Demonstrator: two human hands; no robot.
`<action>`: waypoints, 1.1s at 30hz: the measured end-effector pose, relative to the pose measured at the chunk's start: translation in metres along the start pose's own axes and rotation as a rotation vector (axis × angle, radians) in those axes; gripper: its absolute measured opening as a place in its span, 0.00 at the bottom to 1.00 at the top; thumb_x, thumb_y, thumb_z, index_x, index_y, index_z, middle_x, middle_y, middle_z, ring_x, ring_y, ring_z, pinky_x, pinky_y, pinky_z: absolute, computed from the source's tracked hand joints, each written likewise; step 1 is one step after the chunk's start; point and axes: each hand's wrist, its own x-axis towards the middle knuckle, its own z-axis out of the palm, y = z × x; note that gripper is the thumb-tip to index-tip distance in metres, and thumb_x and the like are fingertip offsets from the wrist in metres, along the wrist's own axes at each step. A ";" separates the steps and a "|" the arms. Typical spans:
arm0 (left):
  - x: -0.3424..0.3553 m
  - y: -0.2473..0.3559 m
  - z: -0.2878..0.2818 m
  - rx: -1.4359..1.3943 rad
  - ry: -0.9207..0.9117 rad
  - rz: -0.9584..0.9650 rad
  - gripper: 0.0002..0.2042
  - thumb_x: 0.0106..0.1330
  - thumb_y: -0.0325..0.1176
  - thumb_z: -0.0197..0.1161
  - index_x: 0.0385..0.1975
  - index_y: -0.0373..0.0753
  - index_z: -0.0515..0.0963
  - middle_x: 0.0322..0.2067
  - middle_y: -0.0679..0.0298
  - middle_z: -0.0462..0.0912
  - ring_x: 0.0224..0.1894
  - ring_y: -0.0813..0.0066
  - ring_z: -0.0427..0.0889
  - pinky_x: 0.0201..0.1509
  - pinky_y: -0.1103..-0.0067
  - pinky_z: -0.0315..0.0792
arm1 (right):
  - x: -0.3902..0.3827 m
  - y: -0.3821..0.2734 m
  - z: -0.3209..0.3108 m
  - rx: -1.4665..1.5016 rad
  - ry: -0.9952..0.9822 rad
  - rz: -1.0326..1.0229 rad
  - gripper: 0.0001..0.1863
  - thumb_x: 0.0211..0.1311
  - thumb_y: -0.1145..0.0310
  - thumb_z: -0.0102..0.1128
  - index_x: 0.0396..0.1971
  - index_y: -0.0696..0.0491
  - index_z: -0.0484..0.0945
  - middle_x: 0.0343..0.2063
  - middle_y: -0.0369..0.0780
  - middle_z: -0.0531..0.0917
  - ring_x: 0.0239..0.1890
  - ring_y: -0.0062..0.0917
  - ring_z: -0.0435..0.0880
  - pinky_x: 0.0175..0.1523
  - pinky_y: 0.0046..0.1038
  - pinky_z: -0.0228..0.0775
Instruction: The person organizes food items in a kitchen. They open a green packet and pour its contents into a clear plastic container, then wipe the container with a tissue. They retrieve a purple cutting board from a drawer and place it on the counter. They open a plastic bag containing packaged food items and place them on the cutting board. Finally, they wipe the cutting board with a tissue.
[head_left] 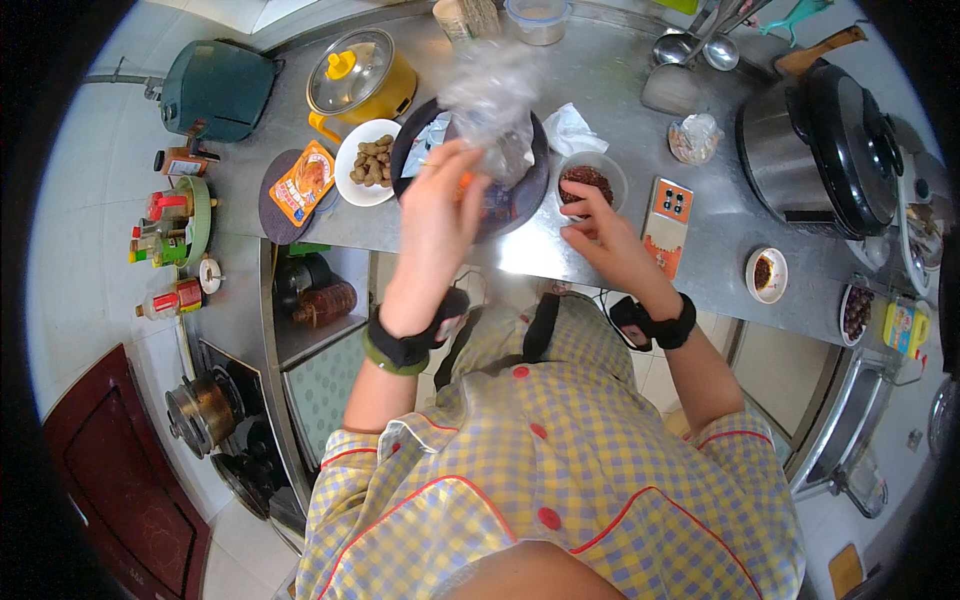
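A crinkled clear plastic bag [490, 95], smeared by motion, hangs above a dark round basin [540, 150]. Its lower end is at the fingers of my left hand [440, 205], which look closed on it; a small orange thing [466, 180] shows beside them. My right hand [612, 240] has its fingers bent and apart at the near side of a clear bowl of dark red grains [588, 182]. Whether the fingertips touch the bowl's rim I cannot tell. White packaging lies inside the basin, partly hidden by the bag and my left hand.
On the steel counter [660, 130] stand a white bowl of peanuts [372, 165], an orange pouch [303, 182], a yellow pot [365, 75], a phone [667, 225], a sauce dish [766, 275] and a black-lidded cooker [820, 150]. A crumpled white bag [574, 130] lies behind the clear bowl.
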 end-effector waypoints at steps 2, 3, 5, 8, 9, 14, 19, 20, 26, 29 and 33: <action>-0.002 0.002 -0.028 0.036 0.137 -0.001 0.11 0.55 0.23 0.61 0.39 0.33 0.77 0.42 0.51 0.77 0.42 0.59 0.79 0.46 0.75 0.71 | 0.005 -0.011 0.013 -0.113 -0.028 -0.034 0.30 0.59 0.70 0.56 0.61 0.48 0.57 0.49 0.44 0.72 0.44 0.29 0.78 0.44 0.25 0.72; -0.004 -0.003 -0.042 -0.009 0.184 -0.028 0.11 0.56 0.22 0.60 0.40 0.33 0.77 0.42 0.52 0.78 0.44 0.62 0.79 0.48 0.76 0.70 | 0.006 -0.014 0.020 -0.188 -0.052 -0.081 0.32 0.58 0.70 0.56 0.62 0.47 0.55 0.50 0.46 0.70 0.45 0.31 0.78 0.43 0.27 0.72; -0.009 -0.011 -0.068 -0.044 0.281 -0.073 0.11 0.57 0.21 0.59 0.41 0.33 0.77 0.42 0.56 0.78 0.46 0.68 0.77 0.51 0.78 0.68 | 0.008 -0.009 0.034 -0.357 -0.093 -0.152 0.36 0.56 0.70 0.58 0.64 0.46 0.53 0.51 0.48 0.68 0.43 0.36 0.78 0.43 0.28 0.72; -0.022 -0.030 -0.099 -0.093 0.382 -0.141 0.12 0.61 0.20 0.56 0.44 0.32 0.76 0.46 0.57 0.75 0.48 0.72 0.75 0.54 0.78 0.67 | 0.009 -0.002 0.053 -0.465 -0.175 -0.076 0.36 0.55 0.65 0.55 0.64 0.45 0.52 0.49 0.54 0.68 0.44 0.48 0.74 0.49 0.41 0.68; -0.027 -0.035 -0.108 -0.104 0.384 -0.186 0.12 0.62 0.21 0.54 0.46 0.31 0.75 0.48 0.58 0.74 0.49 0.73 0.73 0.54 0.80 0.66 | 0.010 -0.004 0.060 -0.513 -0.164 -0.008 0.37 0.54 0.65 0.55 0.64 0.48 0.52 0.49 0.55 0.67 0.45 0.49 0.74 0.51 0.40 0.67; -0.049 -0.066 -0.132 -0.030 0.411 -0.259 0.12 0.64 0.22 0.53 0.47 0.31 0.74 0.50 0.60 0.72 0.50 0.76 0.72 0.54 0.82 0.65 | 0.024 0.011 0.079 -0.330 0.042 0.047 0.36 0.56 0.68 0.56 0.62 0.60 0.51 0.52 0.53 0.68 0.47 0.38 0.75 0.50 0.32 0.68; -0.059 -0.090 -0.134 -0.056 0.369 -0.249 0.11 0.62 0.21 0.55 0.44 0.30 0.76 0.47 0.54 0.74 0.48 0.70 0.75 0.52 0.79 0.67 | 0.049 0.026 0.081 -0.005 0.178 0.161 0.39 0.58 0.71 0.56 0.63 0.64 0.45 0.49 0.49 0.72 0.43 0.25 0.77 0.46 0.23 0.70; -0.060 -0.091 -0.133 -0.097 0.385 -0.252 0.11 0.62 0.22 0.56 0.44 0.32 0.76 0.45 0.54 0.75 0.48 0.69 0.75 0.52 0.79 0.67 | 0.055 0.019 0.079 -0.006 0.173 0.211 0.38 0.58 0.71 0.56 0.63 0.64 0.45 0.49 0.49 0.72 0.43 0.25 0.77 0.45 0.23 0.70; -0.065 -0.100 -0.133 -0.005 0.351 -0.281 0.11 0.59 0.25 0.59 0.42 0.35 0.78 0.43 0.54 0.77 0.47 0.64 0.76 0.52 0.76 0.67 | 0.090 -0.012 0.062 0.175 0.232 0.300 0.38 0.60 0.72 0.54 0.64 0.63 0.43 0.52 0.49 0.68 0.41 0.24 0.77 0.45 0.22 0.73; -0.067 -0.103 -0.134 -0.046 0.331 -0.292 0.11 0.59 0.25 0.59 0.42 0.36 0.78 0.44 0.53 0.78 0.47 0.62 0.77 0.51 0.75 0.68 | 0.107 -0.032 0.058 0.285 0.274 0.328 0.39 0.59 0.73 0.56 0.64 0.64 0.42 0.56 0.49 0.63 0.47 0.24 0.74 0.47 0.22 0.74; -0.070 -0.106 -0.132 -0.015 0.298 -0.263 0.10 0.57 0.25 0.61 0.40 0.35 0.79 0.42 0.52 0.78 0.44 0.61 0.79 0.48 0.75 0.70 | 0.126 -0.034 0.066 0.363 0.382 0.283 0.37 0.54 0.74 0.59 0.61 0.64 0.50 0.42 0.41 0.74 0.35 0.19 0.75 0.37 0.18 0.72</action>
